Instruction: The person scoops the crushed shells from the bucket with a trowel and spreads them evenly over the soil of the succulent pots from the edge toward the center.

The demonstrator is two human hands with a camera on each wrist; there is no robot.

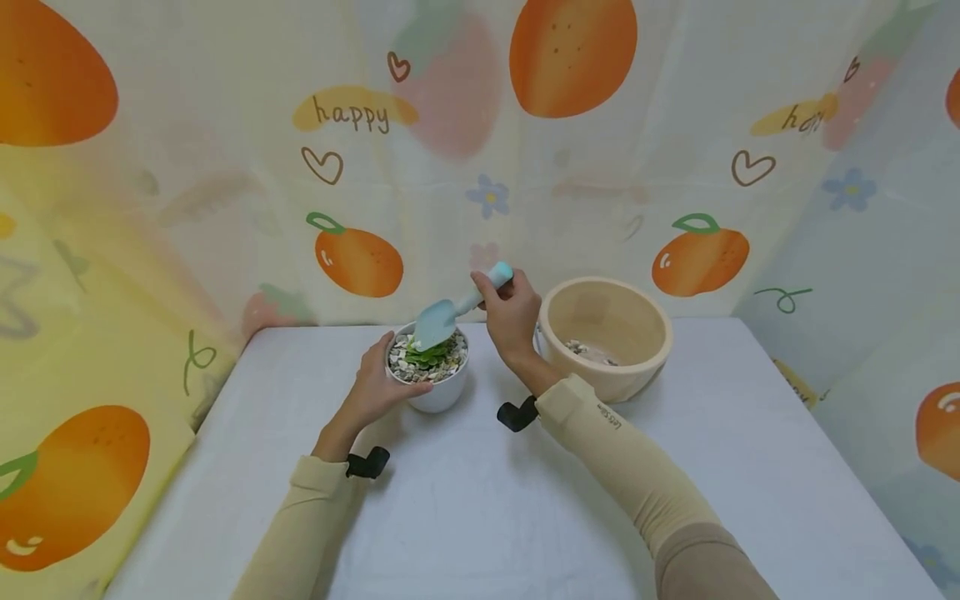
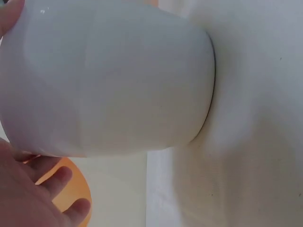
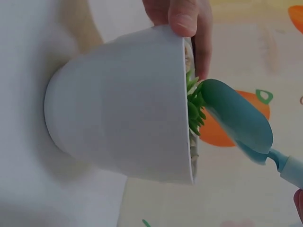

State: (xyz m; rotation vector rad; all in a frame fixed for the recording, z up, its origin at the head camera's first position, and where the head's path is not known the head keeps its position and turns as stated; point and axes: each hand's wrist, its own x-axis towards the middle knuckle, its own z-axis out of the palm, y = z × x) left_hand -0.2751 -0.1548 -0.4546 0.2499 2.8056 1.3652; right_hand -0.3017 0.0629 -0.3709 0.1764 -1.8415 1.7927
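Observation:
A white plant pot (image 1: pixel 438 397) stands on the table, filled with pale pebbles around a small green succulent (image 1: pixel 424 358). My left hand (image 1: pixel 371 390) grips the pot by its rim, thumb at the near side and fingers round the far left. In my right hand (image 1: pixel 513 318) is the handle of a light blue hand trowel (image 1: pixel 435 325), which slants down to the left. Its blade (image 3: pixel 236 118) is over the pot, with the tip right at the succulent's leaves in the right wrist view. In the left wrist view the pot's wall (image 2: pixel 113 80) fills much of the frame.
A large beige round planter (image 1: pixel 630 385) stands right of the pot, close behind my right forearm, with some pebbles (image 1: pixel 588 353) at its bottom. A white cloth covers the table (image 1: pixel 480 517). Behind it hangs a fruit-printed curtain (image 1: pixel 450 208).

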